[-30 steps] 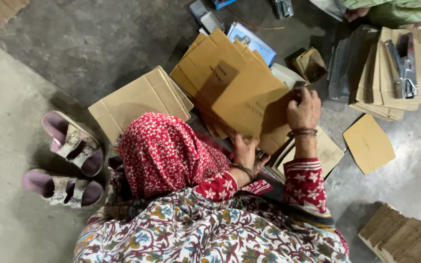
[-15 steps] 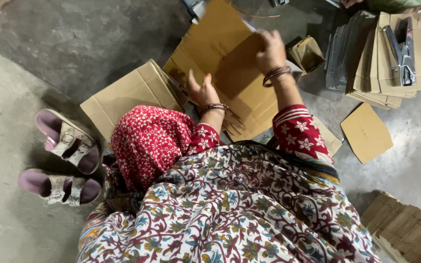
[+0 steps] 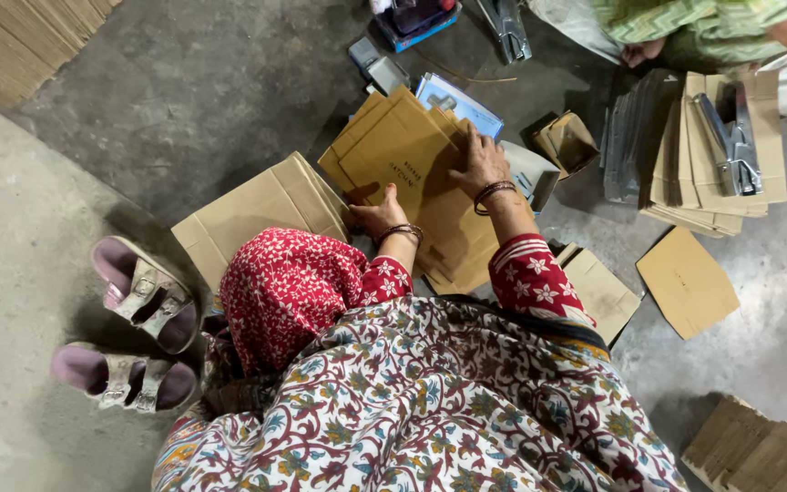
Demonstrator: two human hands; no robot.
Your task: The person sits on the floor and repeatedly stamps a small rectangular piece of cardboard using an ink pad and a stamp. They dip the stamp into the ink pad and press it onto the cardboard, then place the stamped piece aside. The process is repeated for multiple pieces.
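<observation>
I look down over my red and floral clothes at a fanned pile of flat brown cardboard sheets (image 3: 412, 150) on the concrete floor. My left hand (image 3: 375, 211) rests on the near left edge of the pile, fingers curled over a sheet's edge. My right hand (image 3: 480, 164) lies flat on top of the pile, fingers spread, pressing the top sheet down. Both wrists wear dark bangles. A second stack of folded cardboard (image 3: 257, 211) lies just left of my left hand.
A pair of pink sandals (image 3: 134, 328) sits at the left. Another person in green (image 3: 703, 27) sits at top right by a cardboard stack with a metal stapler (image 3: 730, 137). A loose square sheet (image 3: 685, 282), a small open box (image 3: 568, 141) and more stacks (image 3: 753, 451) lie around.
The large sheet that was lifted up half a second ago now lies flat on the pile. Both hands have come down onto it, the right one lowering from the sheet's upper edge.
</observation>
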